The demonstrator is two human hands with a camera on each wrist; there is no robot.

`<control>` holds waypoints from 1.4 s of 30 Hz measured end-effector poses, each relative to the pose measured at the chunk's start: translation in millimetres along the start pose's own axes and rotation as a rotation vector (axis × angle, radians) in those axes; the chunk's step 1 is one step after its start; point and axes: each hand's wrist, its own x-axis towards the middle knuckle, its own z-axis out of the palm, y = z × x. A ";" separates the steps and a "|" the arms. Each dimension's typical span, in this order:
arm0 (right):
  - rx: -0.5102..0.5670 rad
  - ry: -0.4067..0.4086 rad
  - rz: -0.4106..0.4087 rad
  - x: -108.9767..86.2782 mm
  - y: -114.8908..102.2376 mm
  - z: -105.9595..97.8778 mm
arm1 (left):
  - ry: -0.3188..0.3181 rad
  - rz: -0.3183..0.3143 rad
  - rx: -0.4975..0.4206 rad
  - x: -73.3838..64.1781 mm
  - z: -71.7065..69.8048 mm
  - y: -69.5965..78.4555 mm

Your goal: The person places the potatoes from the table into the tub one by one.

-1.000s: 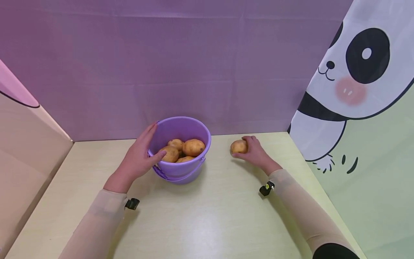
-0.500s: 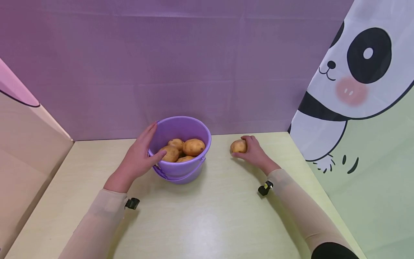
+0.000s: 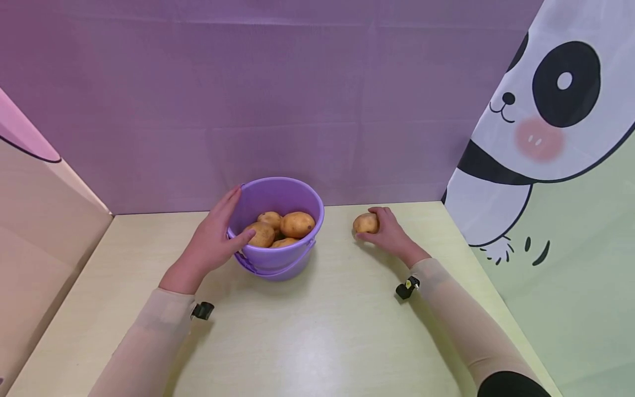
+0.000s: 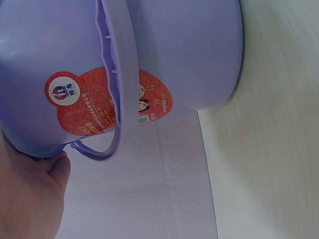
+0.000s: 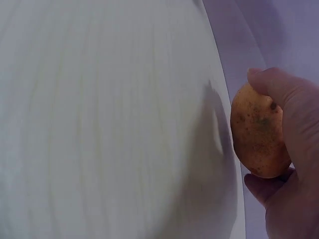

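A purple bucket (image 3: 278, 259) stands upright on the table, with several potatoes (image 3: 297, 225) inside. My left hand (image 3: 210, 237) holds its left rim, the thumb lying over the edge toward the potatoes. In the left wrist view, a red sticker (image 4: 82, 107) and the hanging handle (image 4: 122, 64) show on the bucket's side. To the right of the bucket, my right hand (image 3: 392, 234) grips a single potato (image 3: 365, 223) between thumb and fingers. Dark specks mark that potato's skin in the right wrist view, and its shadow falls on the table.
The pale wooden table (image 3: 307, 336) meets a purple cloth backdrop (image 3: 297, 99) just behind the bucket. A printed panda panel (image 3: 560, 149) rises along the right edge, and a pinkish panel (image 3: 44, 237) bounds the left.
My right hand and its potato have shifted very slightly to the left. The left hand and the bucket stay in place.
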 end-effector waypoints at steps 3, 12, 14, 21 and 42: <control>0.028 -0.001 -0.002 0.7 0.1 -0.3 | 0.000 0.000 0.001 -0.4 -0.6 0.8; 0.065 0.005 -0.017 -0.2 -4.2 -4.4 | 0.000 -0.002 -0.001 -1.2 -0.6 2.5; 0.061 0.006 -0.024 -0.3 -5.5 -5.6 | -0.001 -0.002 -0.002 -1.2 -0.5 2.5; 0.080 0.010 -0.067 -1.4 -13.3 -10.9 | 0.003 0.001 -0.009 -1.1 -0.2 1.8; 0.109 -0.007 -0.148 -5.1 -57.9 -30.2 | 0.011 0.021 -0.025 1.1 4.5 -5.2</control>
